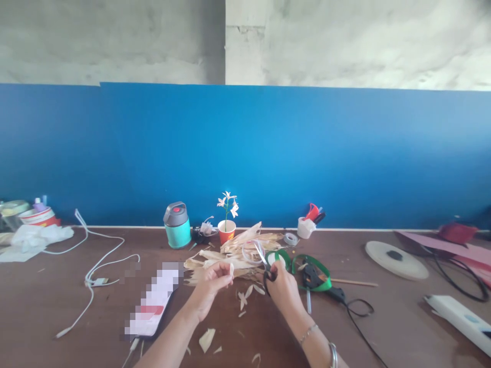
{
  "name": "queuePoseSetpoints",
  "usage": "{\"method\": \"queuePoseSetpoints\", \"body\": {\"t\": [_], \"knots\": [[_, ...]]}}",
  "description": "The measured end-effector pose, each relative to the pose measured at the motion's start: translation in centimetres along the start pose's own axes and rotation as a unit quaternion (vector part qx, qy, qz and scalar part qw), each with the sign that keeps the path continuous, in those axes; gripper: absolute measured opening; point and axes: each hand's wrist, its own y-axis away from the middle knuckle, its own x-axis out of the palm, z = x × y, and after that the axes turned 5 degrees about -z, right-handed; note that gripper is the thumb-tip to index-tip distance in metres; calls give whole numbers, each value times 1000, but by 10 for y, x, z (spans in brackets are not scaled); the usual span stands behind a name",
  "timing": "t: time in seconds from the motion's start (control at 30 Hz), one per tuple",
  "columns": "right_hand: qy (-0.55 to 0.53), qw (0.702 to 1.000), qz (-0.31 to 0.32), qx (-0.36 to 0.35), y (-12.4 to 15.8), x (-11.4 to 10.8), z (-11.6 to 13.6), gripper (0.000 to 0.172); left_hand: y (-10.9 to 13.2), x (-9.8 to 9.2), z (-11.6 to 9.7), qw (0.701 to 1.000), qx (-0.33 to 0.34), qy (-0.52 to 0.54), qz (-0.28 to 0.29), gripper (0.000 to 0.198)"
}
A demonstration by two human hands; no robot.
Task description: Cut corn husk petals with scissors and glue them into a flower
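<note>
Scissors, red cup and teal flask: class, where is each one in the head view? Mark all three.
Scissors (262, 256): head view, on the metal blades.
Red cup (227, 236): head view, on the front of its wall.
Teal flask (178, 234): head view, on the body below the grey lid.

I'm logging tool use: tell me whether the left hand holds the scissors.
No, the scissors are in the right hand, while the left hand pinches a small pale piece.
</note>
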Motion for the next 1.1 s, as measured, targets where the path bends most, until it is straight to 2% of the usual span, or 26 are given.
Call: {"method": "queuePoseSetpoints", "body": {"t": [0.27, 0.43, 0.63, 0.8, 0.93, 1.1], "knots": [[-8, 1000, 18, -3, 2, -2, 4, 20, -2, -2, 5, 1000, -10, 26, -3, 17], [-27, 1000, 8, -3, 2, 1, 2, 21, -4, -5, 8, 1000, -16, 20, 4, 19], [-13, 1000, -1, 5, 0, -1, 0, 22, -5, -6, 9, 1000, -13, 4, -16, 23], [51, 999, -8, 18, -1, -4, -3, 18, -9, -10, 12, 990, 4, -137, -14, 20], [61, 998, 10, -1, -2, -1, -10, 20, -9, -11, 17, 961, 29, -274, 11, 19], [60, 998, 18, -10, -2, 2, -14, 26, -10, -11, 27, 927, 49, -367, 56, 23]]}}
